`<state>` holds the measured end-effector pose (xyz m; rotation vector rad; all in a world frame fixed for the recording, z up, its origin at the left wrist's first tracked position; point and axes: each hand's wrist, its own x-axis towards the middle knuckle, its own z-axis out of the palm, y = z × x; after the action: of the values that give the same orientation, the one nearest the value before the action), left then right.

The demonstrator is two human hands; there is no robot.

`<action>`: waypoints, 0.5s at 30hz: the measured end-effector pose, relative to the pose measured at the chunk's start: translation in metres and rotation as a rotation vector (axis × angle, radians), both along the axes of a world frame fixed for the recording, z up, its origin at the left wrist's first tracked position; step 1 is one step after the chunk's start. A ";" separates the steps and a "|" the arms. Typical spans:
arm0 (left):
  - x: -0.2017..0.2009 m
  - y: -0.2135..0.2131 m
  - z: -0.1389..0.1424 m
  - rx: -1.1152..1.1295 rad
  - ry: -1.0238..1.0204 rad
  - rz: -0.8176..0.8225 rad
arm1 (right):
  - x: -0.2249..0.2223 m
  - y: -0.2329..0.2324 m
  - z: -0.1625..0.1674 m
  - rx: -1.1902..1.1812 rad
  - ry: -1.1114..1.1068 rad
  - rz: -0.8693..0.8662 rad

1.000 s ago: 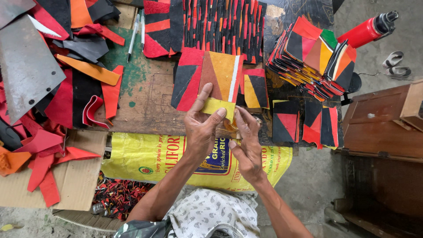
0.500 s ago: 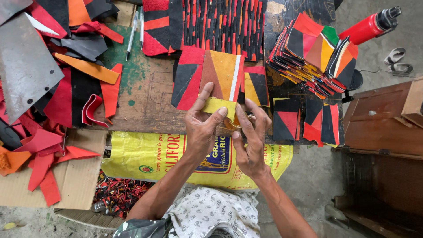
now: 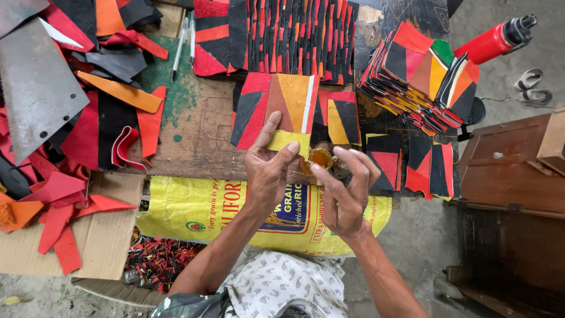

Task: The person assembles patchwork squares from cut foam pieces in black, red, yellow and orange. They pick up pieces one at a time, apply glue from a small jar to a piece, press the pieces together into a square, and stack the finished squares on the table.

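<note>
My left hand [image 3: 269, 171] pinches a small yellow strip of material [image 3: 287, 140] between thumb and fingers, holding it over the front edge of the wooden worktable [image 3: 194, 126]. Just to its right, my right hand [image 3: 344, 188] has its fingers spread, with the fingertips at a small round container of amber glue [image 3: 321, 158]. Directly behind the strip lies a patchwork panel [image 3: 273, 109] of red, black, orange and white pieces, and a smaller black, red and yellow panel [image 3: 340, 118] lies beside it.
A stack of finished patchwork panels [image 3: 424, 76] sits at back right beside a red bottle [image 3: 494, 40]. Loose red, black and orange scraps [image 3: 88, 118] cover the left. A yellow sack [image 3: 235, 206] hangs at the table's front. Wooden furniture [image 3: 512, 171] stands right; two pens [image 3: 182, 44] lie behind.
My right hand has drawn back from the yellow strip and opened its fingers, uncovering the amber glue container. The left hand keeps its hold on the strip in about the same place.
</note>
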<state>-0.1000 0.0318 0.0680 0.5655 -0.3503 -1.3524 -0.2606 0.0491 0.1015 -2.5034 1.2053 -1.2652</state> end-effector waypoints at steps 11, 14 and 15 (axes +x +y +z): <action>0.002 0.007 0.004 0.017 0.072 -0.125 | -0.001 -0.022 -0.007 0.069 0.150 0.023; 0.003 0.015 0.004 0.042 0.096 -0.185 | -0.006 -0.043 -0.015 0.034 0.117 0.033; 0.003 0.018 0.003 0.046 0.105 -0.200 | -0.008 -0.052 -0.017 0.011 0.117 0.036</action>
<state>-0.0967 0.0495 0.0712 0.5046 -0.2962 -1.5796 -0.2685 -0.0026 0.0845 -2.6116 1.1802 -1.1154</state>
